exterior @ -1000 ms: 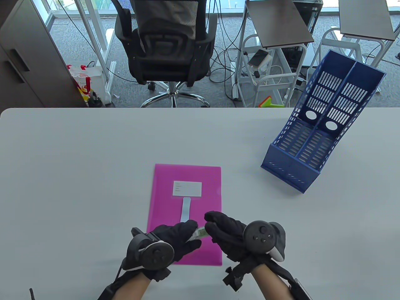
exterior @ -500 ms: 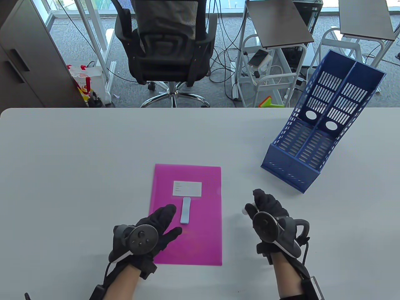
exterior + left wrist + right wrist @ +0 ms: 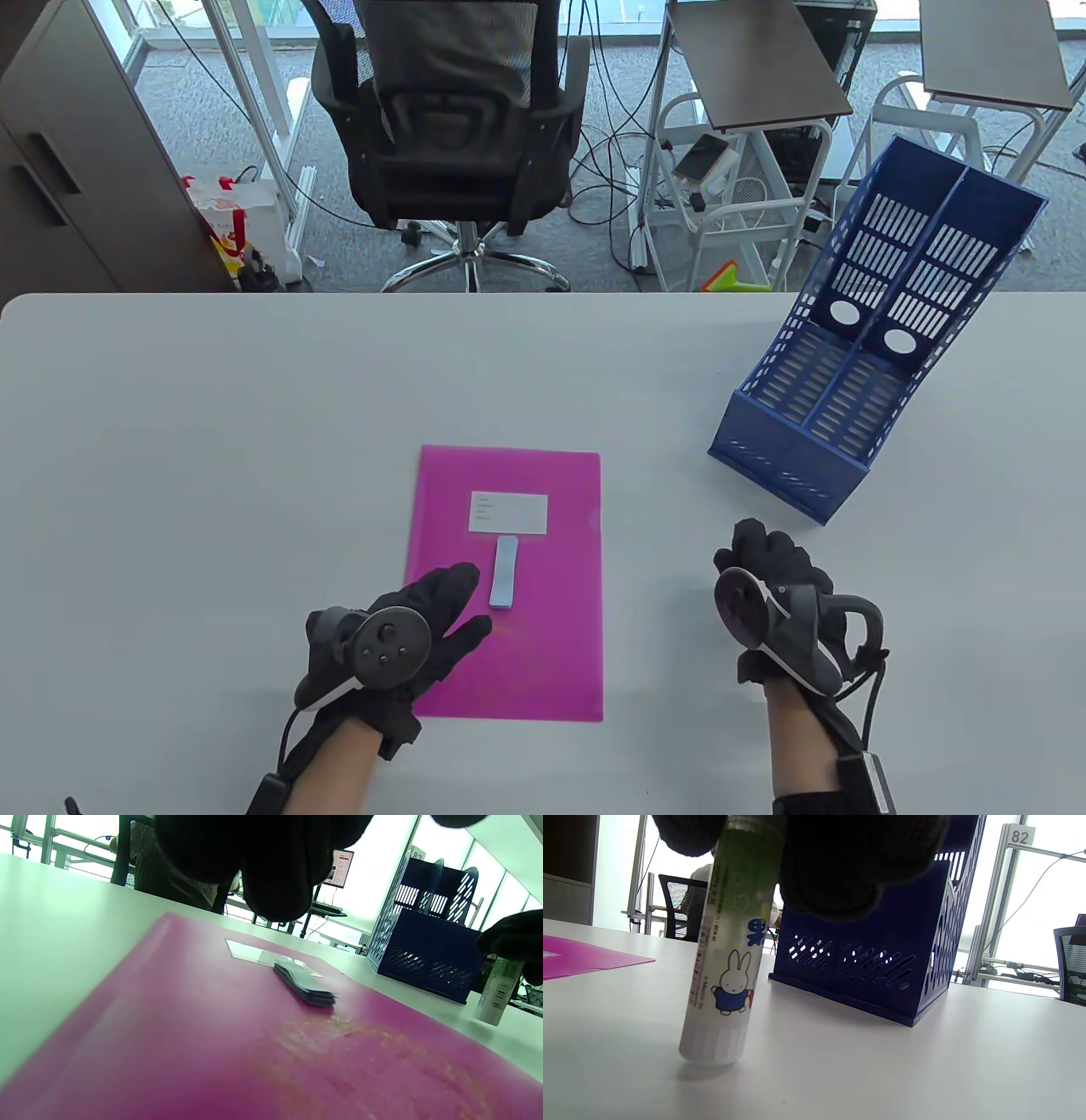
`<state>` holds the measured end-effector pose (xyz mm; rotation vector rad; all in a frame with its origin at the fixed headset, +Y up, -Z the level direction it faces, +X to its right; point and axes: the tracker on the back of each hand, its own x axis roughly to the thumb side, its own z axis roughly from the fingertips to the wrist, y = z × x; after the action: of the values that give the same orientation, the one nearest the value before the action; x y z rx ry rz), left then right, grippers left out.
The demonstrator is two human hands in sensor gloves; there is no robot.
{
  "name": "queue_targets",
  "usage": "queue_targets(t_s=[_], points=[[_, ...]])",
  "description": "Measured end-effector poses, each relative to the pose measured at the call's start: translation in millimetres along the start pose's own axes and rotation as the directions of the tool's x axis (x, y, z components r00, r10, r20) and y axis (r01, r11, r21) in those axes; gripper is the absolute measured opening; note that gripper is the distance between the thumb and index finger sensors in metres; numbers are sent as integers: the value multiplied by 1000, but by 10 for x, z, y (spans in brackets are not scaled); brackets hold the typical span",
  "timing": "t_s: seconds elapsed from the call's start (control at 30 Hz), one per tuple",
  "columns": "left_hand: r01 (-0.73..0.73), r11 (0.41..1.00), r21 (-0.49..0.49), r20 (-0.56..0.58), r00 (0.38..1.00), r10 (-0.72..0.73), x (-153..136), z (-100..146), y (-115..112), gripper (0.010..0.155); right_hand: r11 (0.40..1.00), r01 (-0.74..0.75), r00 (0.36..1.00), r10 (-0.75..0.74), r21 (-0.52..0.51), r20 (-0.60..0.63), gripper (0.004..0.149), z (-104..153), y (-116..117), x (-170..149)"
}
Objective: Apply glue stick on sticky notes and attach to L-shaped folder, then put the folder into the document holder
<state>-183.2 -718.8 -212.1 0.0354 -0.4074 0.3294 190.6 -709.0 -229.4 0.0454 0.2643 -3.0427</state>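
A pink L-shaped folder (image 3: 543, 671) lies flat on the table with a white label (image 3: 507, 513) on it. A small pad of pale blue sticky notes (image 3: 504, 574) rests below the label. My left hand (image 3: 458, 607) hovers open over the folder's lower left, its fingers (image 3: 275, 866) straight, just left of the pad. My right hand (image 3: 764, 552) is right of the folder and grips the top of a glue stick (image 3: 725, 971), which stands upright on the table. The table view hides the glue stick behind the hand. The blue document holder (image 3: 848, 407) stands at the far right.
A faint yellowish glue smear (image 3: 348, 1031) marks the folder near the sticky notes (image 3: 305, 984). The document holder (image 3: 882, 955) is just beyond the glue stick (image 3: 496, 993). An office chair (image 3: 450, 127) and carts stand past the table's far edge.
Both hands met on the glue stick over the folder. The left hand let go and opened. The right hand carried the stick right and set it upright on the table.
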Motion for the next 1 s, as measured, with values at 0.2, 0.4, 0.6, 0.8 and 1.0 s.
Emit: queue_targets(t_s=[0.2, 0.4, 0.6, 0.8, 1.0], points=[[-3, 1000, -13, -19, 1000, 3, -23, 5, 3, 61, 1000, 3, 1000, -3, 7, -7, 52, 0, 12, 0], [-20, 998, 59, -17, 1000, 21, -41, 37, 65, 57, 998, 26, 999, -24, 52, -42, 57, 26, 21, 1], [19, 999, 44, -74, 997, -16, -92, 29, 73, 55, 999, -35, 999, 35, 39, -16, 75, 65, -205, 162], [148, 977, -155, -220, 959, -180, -236, 24, 25, 56, 985, -20, 958, -30, 170, 287, 74, 210, -224, 736], [30, 960, -277, -365, 922, -133, -392, 50, -26, 56, 859, -222, 882, -25, 462, 471, 76, 298, 130, 1107]])
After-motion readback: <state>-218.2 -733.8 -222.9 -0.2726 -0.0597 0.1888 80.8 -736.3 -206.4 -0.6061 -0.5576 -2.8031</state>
